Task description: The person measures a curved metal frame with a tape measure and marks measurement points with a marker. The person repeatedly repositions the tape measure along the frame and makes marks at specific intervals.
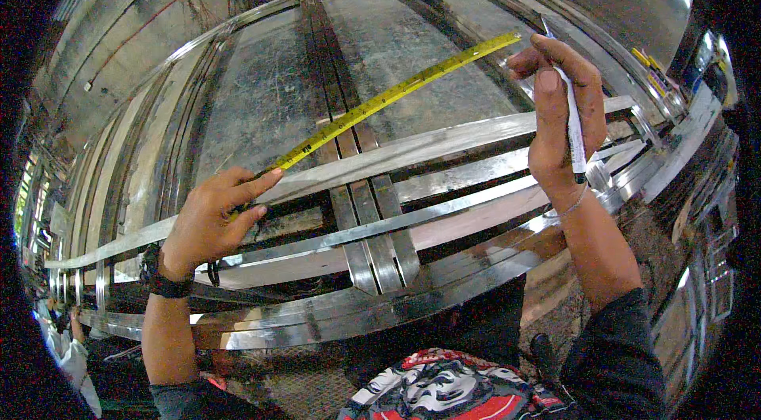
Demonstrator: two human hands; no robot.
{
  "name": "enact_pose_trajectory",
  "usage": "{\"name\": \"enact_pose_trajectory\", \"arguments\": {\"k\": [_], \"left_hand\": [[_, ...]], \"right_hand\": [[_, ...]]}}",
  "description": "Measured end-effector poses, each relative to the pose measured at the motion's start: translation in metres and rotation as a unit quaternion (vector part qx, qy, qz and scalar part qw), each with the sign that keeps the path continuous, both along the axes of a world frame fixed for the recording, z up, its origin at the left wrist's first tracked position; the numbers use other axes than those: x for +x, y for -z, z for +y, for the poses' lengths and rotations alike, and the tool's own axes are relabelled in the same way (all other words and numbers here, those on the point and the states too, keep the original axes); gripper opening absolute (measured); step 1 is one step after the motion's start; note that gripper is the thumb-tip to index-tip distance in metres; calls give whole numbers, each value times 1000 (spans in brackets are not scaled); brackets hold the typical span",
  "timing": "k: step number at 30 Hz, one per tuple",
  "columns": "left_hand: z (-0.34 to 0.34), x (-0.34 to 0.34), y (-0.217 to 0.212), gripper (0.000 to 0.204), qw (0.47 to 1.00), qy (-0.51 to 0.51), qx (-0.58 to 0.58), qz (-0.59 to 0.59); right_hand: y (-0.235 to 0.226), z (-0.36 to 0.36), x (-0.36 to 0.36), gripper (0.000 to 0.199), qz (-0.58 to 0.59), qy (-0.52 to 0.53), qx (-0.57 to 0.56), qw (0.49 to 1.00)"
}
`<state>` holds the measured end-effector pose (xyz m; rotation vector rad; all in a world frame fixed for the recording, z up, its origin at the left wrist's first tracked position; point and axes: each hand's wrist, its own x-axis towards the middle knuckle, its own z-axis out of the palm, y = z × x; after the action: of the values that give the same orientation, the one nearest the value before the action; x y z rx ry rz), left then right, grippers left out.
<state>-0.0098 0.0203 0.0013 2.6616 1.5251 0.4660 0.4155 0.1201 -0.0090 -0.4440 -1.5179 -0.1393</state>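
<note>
Tape measure (396, 93), yellow, stretched as a long diagonal across a stainless steel frame (444, 152), low end near the left, high end toward the far right. Long axis running from lower left to upper right, crossing over a bundle of three flat steel strips (372, 214) that lie front to back across the frame's horizontal bars.

Left hand (208, 222) at the low end of the tape, thumb and forefinger closed narrowly on it and pressing it against a horizontal bar near the frame's left side; dark watch (161, 277) on that wrist. Cannot tell whether the tape's case sits under the palm.

Right hand (559, 115) at the high end, nearer the frame's far right corner, fingers wrapped around a white marker pen (574, 131) held upright, tip pointing up beside the tape's free end. Thin bracelet (567, 206) on that wrist. Tape's end just beside the right fingertips, touching or nearly so; contact not clear.

Both hands thus at opposite ends of the tape, right hand closest to its far tip, left anchoring the near part. Beyond the frame, a grey concrete wall (261, 95); at the lower edge, dark sleeves and a red, white and black printed garment (444, 388).
</note>
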Motion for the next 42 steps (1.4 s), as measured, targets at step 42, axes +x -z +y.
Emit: {"name": "enact_pose_trajectory", "arguments": {"k": [42], "left_hand": [[17, 18, 9, 55, 1000, 21, 5, 9]], "right_hand": [[67, -94, 106, 38, 144, 77, -365, 917]]}}
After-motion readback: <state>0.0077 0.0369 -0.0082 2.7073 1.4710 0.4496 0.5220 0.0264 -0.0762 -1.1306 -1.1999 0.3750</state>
